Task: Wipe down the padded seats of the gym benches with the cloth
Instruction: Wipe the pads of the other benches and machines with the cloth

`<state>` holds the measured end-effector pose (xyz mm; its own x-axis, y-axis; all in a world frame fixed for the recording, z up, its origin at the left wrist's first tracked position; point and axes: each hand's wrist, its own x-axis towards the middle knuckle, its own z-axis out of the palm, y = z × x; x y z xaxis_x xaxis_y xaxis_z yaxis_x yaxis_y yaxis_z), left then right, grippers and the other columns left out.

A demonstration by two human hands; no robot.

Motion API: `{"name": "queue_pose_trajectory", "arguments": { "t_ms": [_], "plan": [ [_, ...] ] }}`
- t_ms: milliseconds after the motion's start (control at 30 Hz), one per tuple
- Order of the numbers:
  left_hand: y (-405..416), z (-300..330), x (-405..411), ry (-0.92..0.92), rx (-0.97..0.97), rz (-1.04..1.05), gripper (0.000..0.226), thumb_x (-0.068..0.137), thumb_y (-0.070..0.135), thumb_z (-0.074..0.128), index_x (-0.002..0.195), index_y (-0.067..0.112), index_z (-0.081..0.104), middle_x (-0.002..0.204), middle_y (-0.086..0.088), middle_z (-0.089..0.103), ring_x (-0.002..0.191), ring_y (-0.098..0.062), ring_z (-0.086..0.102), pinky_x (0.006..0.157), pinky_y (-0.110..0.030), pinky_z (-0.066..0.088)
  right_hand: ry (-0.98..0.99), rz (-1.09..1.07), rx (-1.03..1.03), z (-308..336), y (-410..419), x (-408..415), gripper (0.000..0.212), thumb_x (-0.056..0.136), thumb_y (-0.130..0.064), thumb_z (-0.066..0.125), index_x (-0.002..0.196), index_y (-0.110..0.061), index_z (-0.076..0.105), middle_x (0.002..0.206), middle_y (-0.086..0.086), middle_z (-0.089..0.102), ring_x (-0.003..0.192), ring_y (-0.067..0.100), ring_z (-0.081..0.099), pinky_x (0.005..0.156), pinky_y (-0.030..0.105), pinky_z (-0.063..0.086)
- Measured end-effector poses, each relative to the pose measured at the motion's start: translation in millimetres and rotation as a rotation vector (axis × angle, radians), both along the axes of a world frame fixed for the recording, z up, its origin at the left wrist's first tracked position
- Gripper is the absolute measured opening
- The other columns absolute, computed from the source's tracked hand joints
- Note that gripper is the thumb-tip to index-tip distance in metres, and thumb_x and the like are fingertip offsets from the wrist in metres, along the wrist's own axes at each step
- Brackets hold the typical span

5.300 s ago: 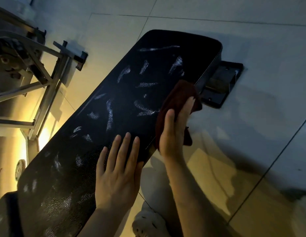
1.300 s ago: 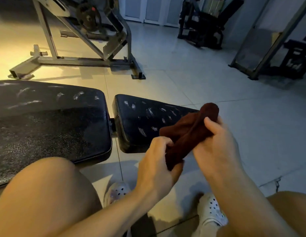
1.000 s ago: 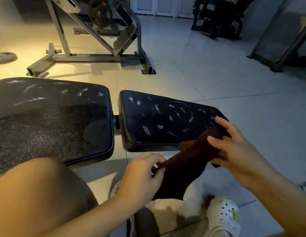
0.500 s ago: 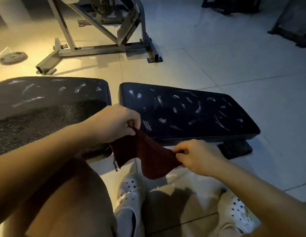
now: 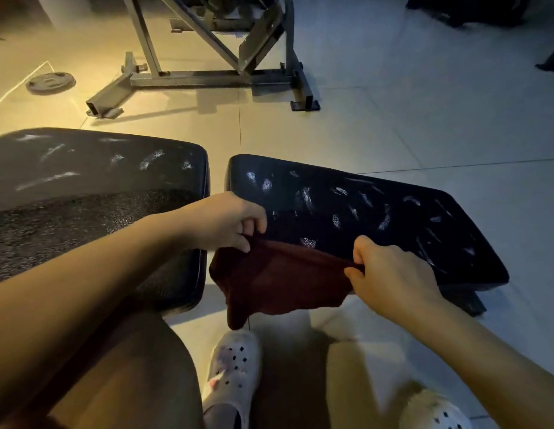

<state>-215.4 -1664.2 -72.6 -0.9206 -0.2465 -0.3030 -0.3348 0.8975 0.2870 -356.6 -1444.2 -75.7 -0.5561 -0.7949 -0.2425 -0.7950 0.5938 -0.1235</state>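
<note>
Cloth now spread wider, left hand, right hand pinching edges

Dim overall. Warm yellow glow spilling from the upper left across the floor, cooler grey to the right. Long soft shadows under the metal frame. Slightly soft at the bottom edge, wide-angle bending at the borders.
</note>
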Motion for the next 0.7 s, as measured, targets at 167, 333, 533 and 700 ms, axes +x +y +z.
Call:
{"name": "queue_pose_trajectory", "arguments": {
  "t_ms": [167,333,533,700],
  "plan": [
    [-18,-3,17,0.017,-0.037,0.054,0.028,0.084,0.018,0.074,0.086,0.036,0.052,0.082,0.019,0.055,0.077,0.002,0.054,0.068,-0.020,0.042,0.083,0.123,-0.017,6,-5,-4,0.033,0.095,-0.037,0.057,0.075,-0.028,0.032,0.096,-0.010,0.043,0.079,0.012,0.046,0.062,0.025,0.036],
    [-14,4,24,0.194,0.041,0.137,0.027,0.086,0.016,0.071,0.082,0.038,0.055,0.084,0.015,0.061,0.077,0.000,0.057,0.069,-0.025,0.047,-0.234,0.180,-0.101,9,15,1,0.034,0.084,-0.015,0.066,0.067,-0.026,0.039,0.095,-0.004,0.060,0.083,0.010,0.056,0.072,0.032,0.050],
    [3,7,-9,0.507,-0.189,0.016,0.021,0.091,0.020,0.062,0.110,0.027,0.060,0.105,0.010,0.059,0.103,-0.014,0.055,0.083,-0.040,0.046,-0.180,0.009,-0.119,-8,35,-9,0.029,0.090,-0.028,0.067,0.084,-0.034,0.039,0.070,-0.005,0.050,0.057,0.008,0.046,0.052,0.022,0.039],
    [-13,-15,-24,0.339,-0.285,0.035,0.055,0.092,0.027,0.063,0.143,0.023,0.042,0.134,-0.004,0.049,0.125,-0.027,0.044,0.098,-0.043,0.041,0.026,0.024,0.064,-25,25,-14,0.063,0.091,-0.045,0.062,0.143,-0.029,0.031,0.130,-0.004,0.047,0.114,0.015,0.052,0.089,0.029,0.048]
  ]
}}
